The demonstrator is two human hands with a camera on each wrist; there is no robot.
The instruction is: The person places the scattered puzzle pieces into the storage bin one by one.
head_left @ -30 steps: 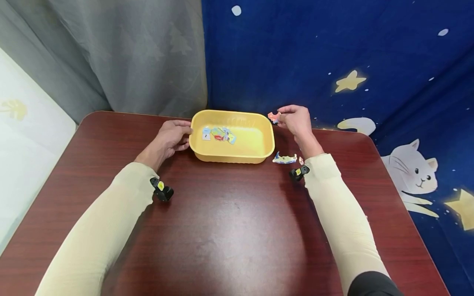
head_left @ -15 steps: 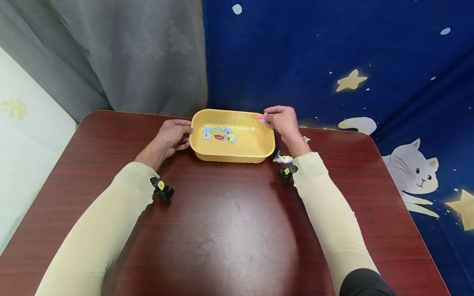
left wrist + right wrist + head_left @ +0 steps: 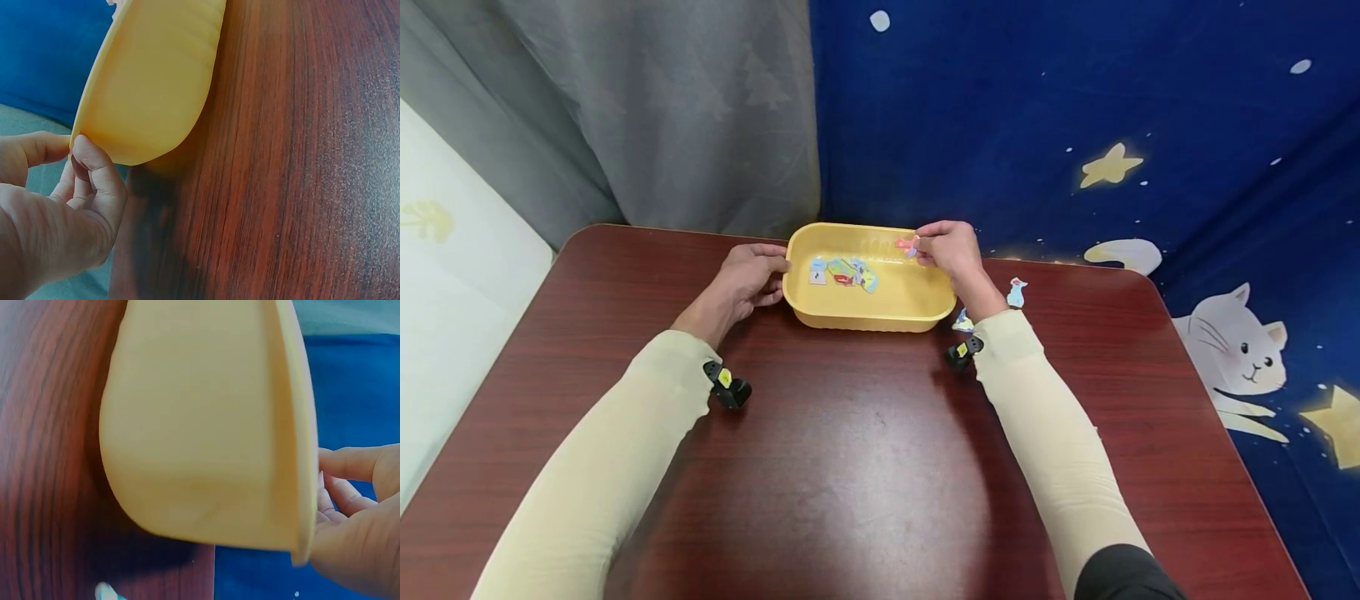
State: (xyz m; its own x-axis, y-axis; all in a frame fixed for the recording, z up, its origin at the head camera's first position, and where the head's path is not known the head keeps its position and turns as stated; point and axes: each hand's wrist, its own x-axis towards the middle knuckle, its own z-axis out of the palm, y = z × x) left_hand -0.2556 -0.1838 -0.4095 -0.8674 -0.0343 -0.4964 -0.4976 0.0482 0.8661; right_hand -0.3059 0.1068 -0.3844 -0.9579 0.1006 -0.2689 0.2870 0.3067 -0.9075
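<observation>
A yellow plastic basin (image 3: 865,322) stands near the table's far edge. At its left end my left hand (image 3: 745,279) grips the rim; in the left wrist view the thumb and forefinger of that hand (image 3: 69,219) pinch it. Over the basin's right end, my right hand (image 3: 953,250) pinches a small flat pink-and-blue cutout piece (image 3: 905,244). From the right wrist view, the basin wall hides that piece and part of the right hand (image 3: 362,512). Inside the basin lie several flat colourful pieces, among them a light-blue and white one (image 3: 817,272) and a green and red one (image 3: 842,273).
Right of the basin, a white-and-blue cutout piece (image 3: 962,322) lies partly under the right wrist. Another light-blue piece (image 3: 1016,292) lies farther right on the dark red wooden table (image 3: 850,467). Behind the table hang a grey curtain (image 3: 700,117) and a blue curtain (image 3: 970,117).
My right hand has moved left with the pink piece, from beside the basin to over its inside. The light-blue piece on the right has come into view. The left hand has stayed put.
</observation>
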